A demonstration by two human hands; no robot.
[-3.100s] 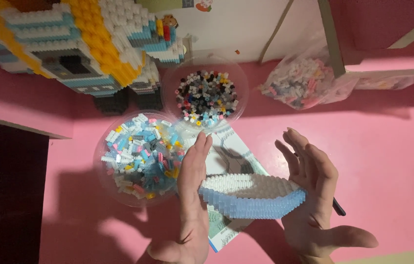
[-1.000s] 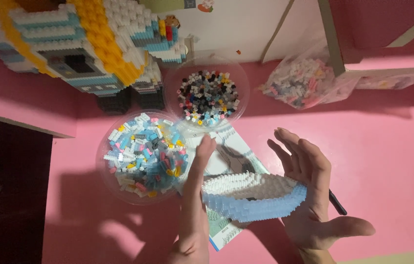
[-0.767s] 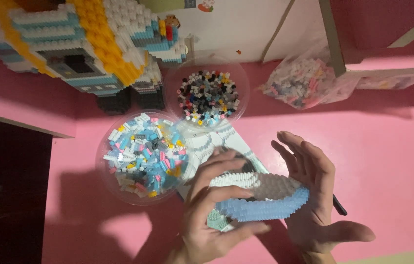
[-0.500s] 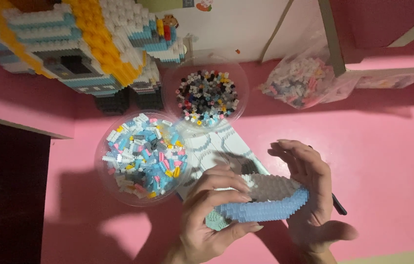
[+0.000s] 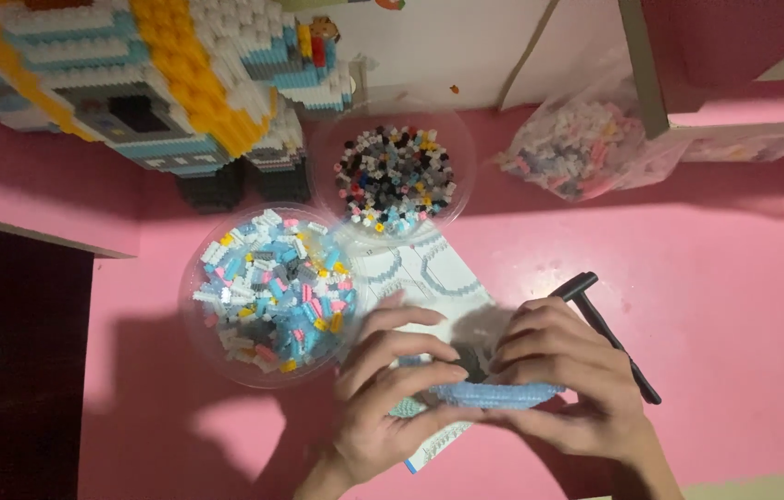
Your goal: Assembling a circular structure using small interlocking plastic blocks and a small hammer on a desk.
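Note:
Both hands close around a light blue and white curved piece [image 5: 489, 395] built of tiny bricks, held low over an instruction sheet [image 5: 429, 273]. My left hand [image 5: 382, 389] grips its left end, fingers curled over the top. My right hand [image 5: 563, 370] covers its right end and most of its upper side. A clear bowl of mixed pastel bricks [image 5: 271, 294] lies just left of my left hand.
A second clear bowl of dark, grey and yellow bricks [image 5: 394, 178] stands behind the sheet. A large brick model [image 5: 132, 74] rises at the back left. A clear bag of bricks [image 5: 586, 153] lies at the back right. A black tool [image 5: 607, 329] rests by my right hand.
My hands were open flat at both ends of the blue piece. They have curled shut over it, now covering most of it, and the black tool shows fully.

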